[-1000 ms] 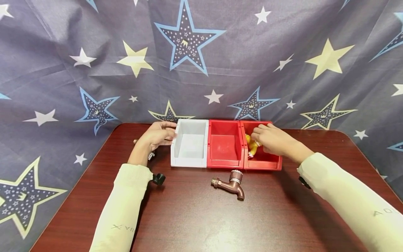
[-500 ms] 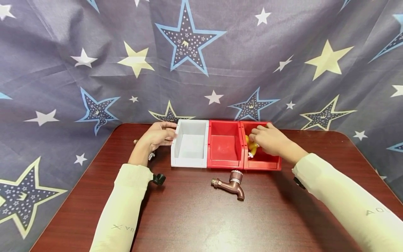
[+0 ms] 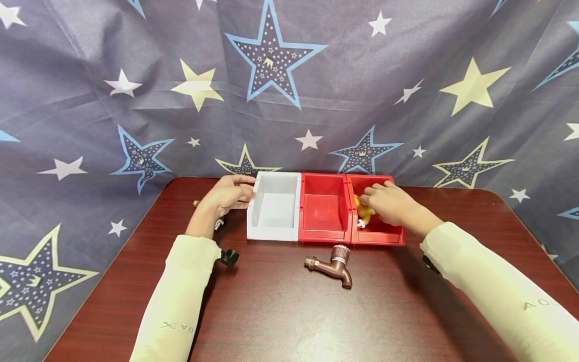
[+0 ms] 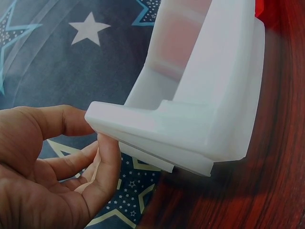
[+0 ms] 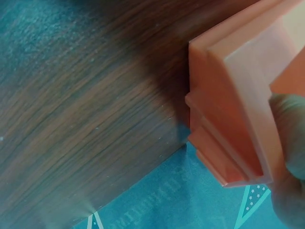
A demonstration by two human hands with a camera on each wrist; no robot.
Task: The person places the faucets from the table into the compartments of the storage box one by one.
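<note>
Three bins stand side by side in the head view. At the left wall of the white bin [image 3: 273, 234] is my left hand [image 3: 228, 193], its fingertips holding the rim corner in the left wrist view. My right hand [image 3: 391, 203] reaches into the right red bin [image 3: 377, 239], fingers curled at a yellow faucet [image 3: 364, 208] with white ends. Part of that faucet is hidden by the hand. In the right wrist view only fingers [image 5: 290, 138] show by the bin's wall. A bronze-coloured faucet [image 3: 334, 267] lies on the table before the bins.
A middle red bin [image 3: 323, 213] sits between the white and right red ones. Partly hidden behind my left wrist are small metal ends [image 3: 219, 224] on the brown table [image 3: 271, 311]. A star-patterned cloth [image 3: 289, 120] hangs behind the table.
My right hand has shifted slightly left and inward over the yellow faucet, which sits at a slightly different angle. The left hand keeps its place at the white bin.
</note>
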